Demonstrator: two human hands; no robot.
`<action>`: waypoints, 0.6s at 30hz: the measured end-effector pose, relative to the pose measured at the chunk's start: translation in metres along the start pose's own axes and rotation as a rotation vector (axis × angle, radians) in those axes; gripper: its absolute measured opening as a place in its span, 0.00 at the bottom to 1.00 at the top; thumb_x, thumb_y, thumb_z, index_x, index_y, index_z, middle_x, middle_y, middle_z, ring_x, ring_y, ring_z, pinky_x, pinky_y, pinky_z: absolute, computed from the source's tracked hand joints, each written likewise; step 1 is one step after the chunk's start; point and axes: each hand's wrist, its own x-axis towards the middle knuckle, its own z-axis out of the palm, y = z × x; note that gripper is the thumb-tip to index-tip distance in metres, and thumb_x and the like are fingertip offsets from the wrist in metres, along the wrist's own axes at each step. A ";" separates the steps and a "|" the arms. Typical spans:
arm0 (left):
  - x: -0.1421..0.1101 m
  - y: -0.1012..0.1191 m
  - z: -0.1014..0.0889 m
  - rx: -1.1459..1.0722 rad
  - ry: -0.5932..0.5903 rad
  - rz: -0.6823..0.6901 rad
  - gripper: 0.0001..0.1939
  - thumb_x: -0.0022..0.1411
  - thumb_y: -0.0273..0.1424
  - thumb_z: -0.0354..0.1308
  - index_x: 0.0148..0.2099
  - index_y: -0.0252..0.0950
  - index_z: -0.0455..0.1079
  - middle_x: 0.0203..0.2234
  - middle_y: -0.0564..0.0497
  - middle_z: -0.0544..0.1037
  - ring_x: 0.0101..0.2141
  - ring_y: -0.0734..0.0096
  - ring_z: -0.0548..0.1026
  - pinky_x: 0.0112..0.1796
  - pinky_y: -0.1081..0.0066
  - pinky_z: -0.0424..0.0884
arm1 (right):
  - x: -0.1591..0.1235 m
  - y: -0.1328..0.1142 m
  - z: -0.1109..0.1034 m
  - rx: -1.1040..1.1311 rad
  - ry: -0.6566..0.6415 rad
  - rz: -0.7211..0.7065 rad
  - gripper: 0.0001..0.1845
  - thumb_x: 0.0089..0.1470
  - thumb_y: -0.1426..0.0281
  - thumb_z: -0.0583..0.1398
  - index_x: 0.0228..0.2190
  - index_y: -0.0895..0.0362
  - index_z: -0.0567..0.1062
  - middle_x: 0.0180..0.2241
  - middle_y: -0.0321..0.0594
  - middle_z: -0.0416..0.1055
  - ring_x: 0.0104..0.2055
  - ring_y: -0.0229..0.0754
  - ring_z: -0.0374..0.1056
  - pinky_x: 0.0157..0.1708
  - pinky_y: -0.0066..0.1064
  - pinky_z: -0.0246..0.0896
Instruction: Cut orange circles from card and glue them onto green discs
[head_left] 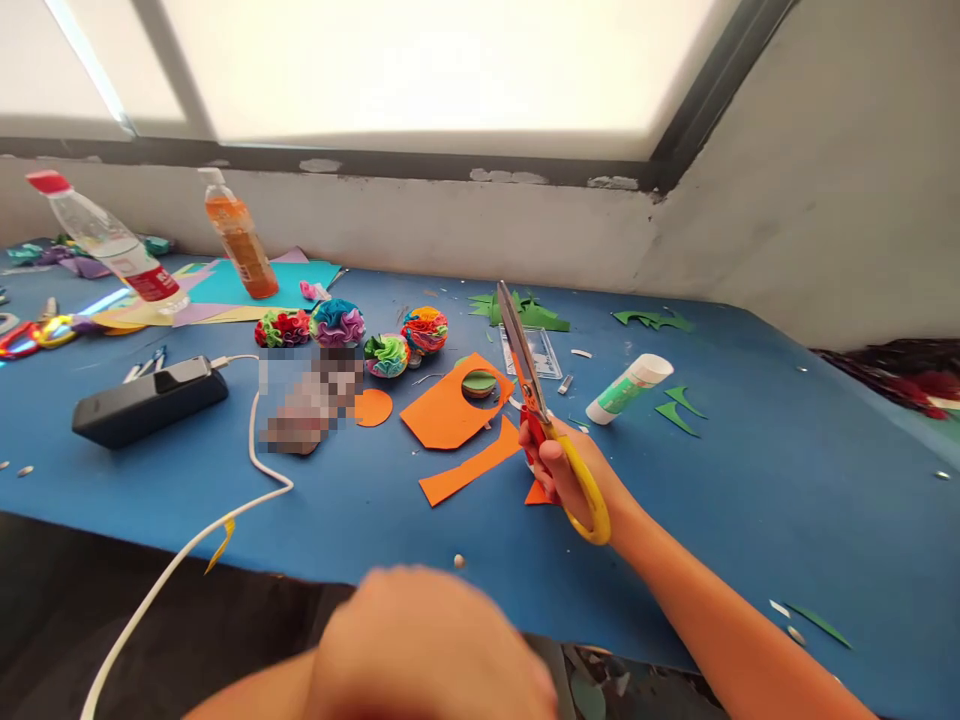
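My right hand (pixel 562 465) is closed around a pair of scissors (pixel 521 350) with yellow and red handles, the blades pointing up and away from me. Close to the camera at the bottom, my left hand (pixel 435 640) is blurred, and its fingers are hidden. Left of the scissors lies an orange paper piece (pixel 442 415) with a round hole, through which green paper discs (pixel 478 381) show. An orange strip (pixel 457 475) curves just below it, and an orange circle (pixel 373 407) lies further left. A glue stick (pixel 630 388) leans beyond my right hand.
Colourful paper pompoms (pixel 337 325) sit mid-table, near green scraps (pixel 525 312). A black device (pixel 150 400) trails a white cable (pixel 255 455) over the front edge. Two bottles, one orange (pixel 240 235) and one red-capped (pixel 112 240), stand at back left. Walls bound the back and right.
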 end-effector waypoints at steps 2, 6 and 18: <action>0.047 -0.004 0.002 0.157 -0.096 0.028 0.13 0.59 0.43 0.56 0.42 0.45 0.75 0.40 0.45 0.79 0.44 0.52 0.74 0.41 0.60 0.71 | 0.000 -0.002 0.000 0.044 0.037 0.001 0.37 0.39 0.32 0.50 0.27 0.54 0.62 0.19 0.29 0.54 0.16 0.31 0.46 0.13 0.27 0.43; 0.128 -0.023 0.000 0.827 -0.183 -0.127 0.18 0.55 0.40 0.57 0.42 0.31 0.72 0.44 0.34 0.76 0.48 0.43 0.71 0.44 0.56 0.67 | -0.001 -0.002 -0.001 0.087 0.072 -0.020 0.39 0.37 0.31 0.50 0.29 0.54 0.62 0.21 0.29 0.54 0.16 0.31 0.46 0.14 0.28 0.44; 0.150 -0.046 -0.015 0.135 -0.066 0.114 0.13 0.59 0.39 0.52 0.42 0.36 0.68 0.33 0.49 0.80 0.36 0.66 0.77 0.38 0.69 0.71 | -0.008 -0.006 -0.003 0.061 0.058 -0.090 0.44 0.35 0.28 0.44 0.32 0.55 0.64 0.21 0.31 0.55 0.17 0.32 0.46 0.15 0.28 0.44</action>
